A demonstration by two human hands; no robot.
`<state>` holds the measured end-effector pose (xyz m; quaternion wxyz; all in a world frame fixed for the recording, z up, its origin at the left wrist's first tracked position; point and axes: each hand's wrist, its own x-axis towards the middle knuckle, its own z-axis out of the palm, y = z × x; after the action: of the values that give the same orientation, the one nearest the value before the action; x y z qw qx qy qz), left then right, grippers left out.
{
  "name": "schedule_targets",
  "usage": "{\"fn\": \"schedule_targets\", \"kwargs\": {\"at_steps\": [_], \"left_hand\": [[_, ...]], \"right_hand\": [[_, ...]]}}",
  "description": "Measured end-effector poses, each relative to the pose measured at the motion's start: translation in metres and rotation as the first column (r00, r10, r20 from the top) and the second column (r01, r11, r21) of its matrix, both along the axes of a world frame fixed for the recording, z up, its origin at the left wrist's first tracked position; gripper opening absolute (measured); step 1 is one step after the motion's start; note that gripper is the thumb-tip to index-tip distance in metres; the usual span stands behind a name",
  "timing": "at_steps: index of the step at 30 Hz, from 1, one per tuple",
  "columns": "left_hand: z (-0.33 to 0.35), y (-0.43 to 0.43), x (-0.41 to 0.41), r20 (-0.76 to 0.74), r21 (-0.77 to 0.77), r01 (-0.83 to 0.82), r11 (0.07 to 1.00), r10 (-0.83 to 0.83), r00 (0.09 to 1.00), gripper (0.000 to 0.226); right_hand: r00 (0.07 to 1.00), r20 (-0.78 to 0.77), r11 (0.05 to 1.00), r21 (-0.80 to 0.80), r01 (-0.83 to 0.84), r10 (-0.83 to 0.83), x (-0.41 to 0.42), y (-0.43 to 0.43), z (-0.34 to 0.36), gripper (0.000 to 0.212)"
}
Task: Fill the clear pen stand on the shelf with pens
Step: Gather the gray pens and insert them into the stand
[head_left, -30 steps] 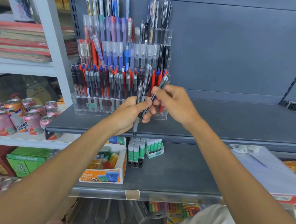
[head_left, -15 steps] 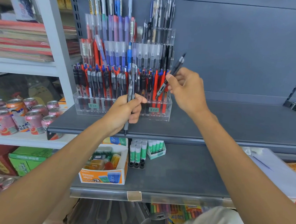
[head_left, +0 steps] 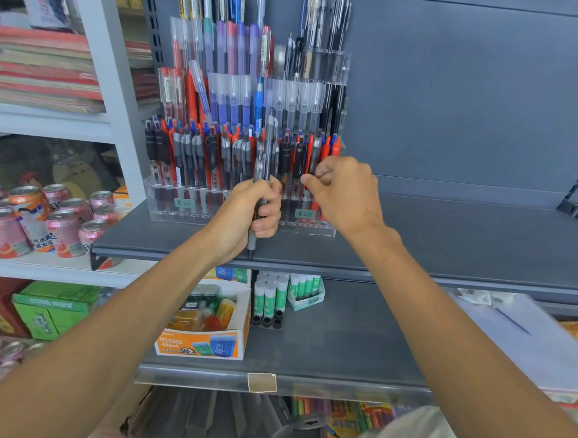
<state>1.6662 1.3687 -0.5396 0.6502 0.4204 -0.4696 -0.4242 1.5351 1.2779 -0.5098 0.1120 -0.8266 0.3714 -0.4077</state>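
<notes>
1. Two hands are up in front of the stand (head_left: 241, 213), which sits on the grey shelf (head_left: 447, 240) near its left end, just back from the front edge.
2. Your left hand (head_left: 247, 216) is clenched around a small bundle of pens (head_left: 267, 150), held upright. Their tips poke out below your fist, just above the shelf's front edge, and their clips rise in front of the stand's front row.
3. Your right hand (head_left: 345, 195) is at the right end of the front row, fingertips pinched on a dark pen (head_left: 314, 153) that stands upright among the row. You cannot tell whether its tip is fully seated in a slot.
4. The two hands are near each other but not touching; the stand's front wall shows between them, with a green price tag (head_left: 304, 214) just under your right thumb.
5. The stand is tiered: the front row is packed with black, grey and red pens, and the higher rows behind hold clear, blue and purple ones.
6. On the lower shelf (head_left: 341, 349), below your left hand, stand glue sticks (head_left: 270, 301) and an orange box (head_left: 204, 341) at the front edge.
7. Cans (head_left: 63, 220) crowd the white shelf (head_left: 44, 269) to the left.
</notes>
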Motion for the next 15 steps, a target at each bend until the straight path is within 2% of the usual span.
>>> {"fn": "schedule_targets", "kwargs": {"at_steps": [3,5,7,11,15], "left_hand": [[-0.0008,-0.0003,0.0011,0.010,-0.005,-0.017,1.000,0.017,1.000,0.016],[-0.0005,0.0000,0.0020,0.006,-0.004,-0.022,1.000,0.022,1.000,0.010],[-0.0007,0.0003,0.0028,0.009,-0.001,-0.021,1.000,0.021,1.000,0.008],[-0.0003,-0.0001,0.0027,0.010,-0.005,-0.004,1.000,0.004,1.000,0.012],[0.0019,-0.0019,-0.0007,0.013,0.001,-0.007,1.000,0.007,1.000,0.012]], "right_hand": [[0.999,-0.012,0.999,0.004,0.032,-0.032,0.0004,0.0016,0.0030,0.032],[0.997,0.063,0.999,0.014,0.034,-0.034,0.0011,0.0037,0.0043,0.038],[0.993,0.111,0.999,0.024,0.031,-0.034,0.0015,0.0053,0.0049,0.035],[0.998,0.063,1.000,0.016,0.014,-0.015,0.0015,0.0046,0.0036,0.022],[1.000,0.003,1.000,-0.023,0.003,-0.003,-0.0005,0.0046,0.0036,0.027]]}}
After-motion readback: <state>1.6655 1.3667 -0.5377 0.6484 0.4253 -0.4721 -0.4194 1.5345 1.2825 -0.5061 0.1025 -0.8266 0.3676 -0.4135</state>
